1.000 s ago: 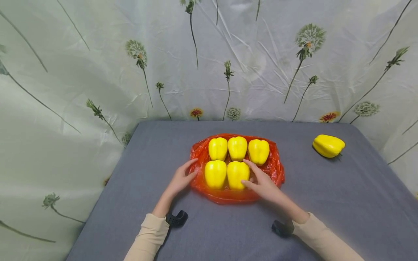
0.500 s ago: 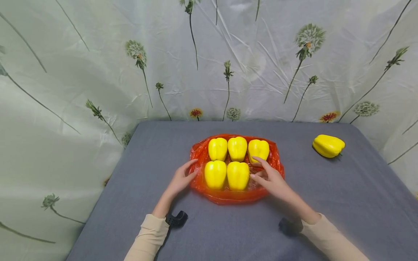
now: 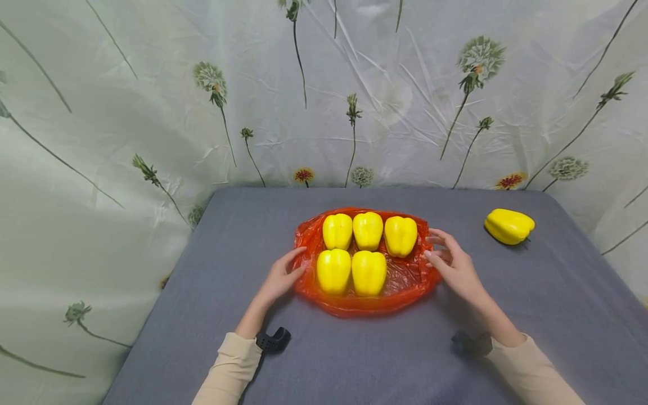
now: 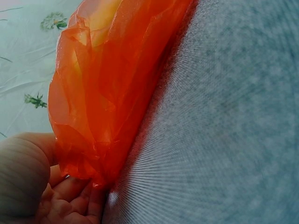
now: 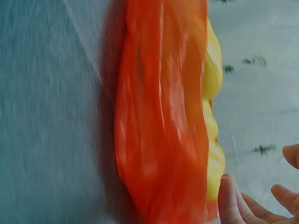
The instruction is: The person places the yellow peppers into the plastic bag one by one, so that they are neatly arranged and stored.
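A red plastic bag (image 3: 400,281), its mouth rolled wide, sits on the table. Yellow bell peppers stand inside it, three in a back row (image 3: 368,230) and two in a front row (image 3: 333,271). My left hand (image 3: 279,277) holds the bag's left end; in the left wrist view the crumpled plastic (image 4: 96,144) lies between thumb and curled fingers. At the right rim my right hand (image 3: 457,267) is held with its fingers spread and nothing in them. Another yellow bell pepper (image 3: 508,226) lies on its side at the far right, beyond this hand.
A grey cloth covers the table (image 3: 243,225). Behind and to the left hangs a pale curtain (image 3: 405,112) printed with dandelions. Dark wrist-worn mounts (image 3: 273,340) sit below both hands.
My right hand has moved from the front right pepper across the bag to its right rim, leaving that pepper standing in the bag. The left hand has stayed in place.
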A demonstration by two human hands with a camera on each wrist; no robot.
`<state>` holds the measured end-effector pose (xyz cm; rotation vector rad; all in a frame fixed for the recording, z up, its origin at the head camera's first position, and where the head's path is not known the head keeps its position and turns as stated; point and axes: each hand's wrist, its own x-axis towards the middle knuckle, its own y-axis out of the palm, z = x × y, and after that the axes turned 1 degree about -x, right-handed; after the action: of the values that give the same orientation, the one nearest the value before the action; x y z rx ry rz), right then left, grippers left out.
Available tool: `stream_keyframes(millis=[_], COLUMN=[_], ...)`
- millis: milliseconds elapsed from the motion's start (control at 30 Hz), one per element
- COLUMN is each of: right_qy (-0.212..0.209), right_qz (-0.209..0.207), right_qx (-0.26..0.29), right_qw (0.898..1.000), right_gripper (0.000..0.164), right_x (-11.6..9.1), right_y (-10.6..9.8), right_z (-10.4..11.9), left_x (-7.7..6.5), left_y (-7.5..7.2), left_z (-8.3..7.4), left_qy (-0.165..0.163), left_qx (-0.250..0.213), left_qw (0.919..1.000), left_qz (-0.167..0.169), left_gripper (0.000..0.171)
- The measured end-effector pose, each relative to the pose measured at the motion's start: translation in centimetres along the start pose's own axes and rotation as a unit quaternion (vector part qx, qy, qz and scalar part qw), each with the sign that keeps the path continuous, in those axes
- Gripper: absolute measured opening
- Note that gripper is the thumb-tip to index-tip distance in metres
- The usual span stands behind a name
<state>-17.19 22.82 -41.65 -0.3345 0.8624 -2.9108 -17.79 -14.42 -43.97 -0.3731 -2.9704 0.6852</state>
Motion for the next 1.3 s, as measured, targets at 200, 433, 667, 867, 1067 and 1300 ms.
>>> stream_keyframes(millis=[200,433,667,867,1067,1300], right_qy=[-0.01,0.014,0.036,0.074,0.123,0.191], right_qz=[-0.062,-0.115,-0.18,-0.224,-0.293,-0.339], right_qx=[0.003,-0.009,0.064,0.109,0.177,0.17], right_qw=[0.998,0.993,0.981,0.966,0.931,0.905], right_gripper=[0.051,0.052,0.057,0.056,0.054,0.051], right_x=[0.1,0.4,2.1,2.5,2.9,3.9], right_y=[-2.0,-4.3,-6.2,-7.7,-8.8,-10.0], right_z=[-1.2,-3.5,-12.0,-14.1,-14.7,-15.6], left_x=[0.0,0.0,0.0,-0.1,-0.1,0.0], left_y=[0.0,0.0,0.0,0.0,0.0,0.1], left_z=[0.0,0.1,0.1,0.0,-0.1,0.1], left_qy=[-0.001,0.004,0.012,0.009,-0.001,0.001], left_qx=[0.005,0.006,0.008,0.01,0.009,0.006], left_qw=[1.0,1.0,0.9999,0.9999,1.0,1.0], left_qz=[-0.003,-0.004,-0.005,-0.004,-0.003,0.0], left_gripper=[0.048,0.048,0.048,0.048,0.048,0.048])
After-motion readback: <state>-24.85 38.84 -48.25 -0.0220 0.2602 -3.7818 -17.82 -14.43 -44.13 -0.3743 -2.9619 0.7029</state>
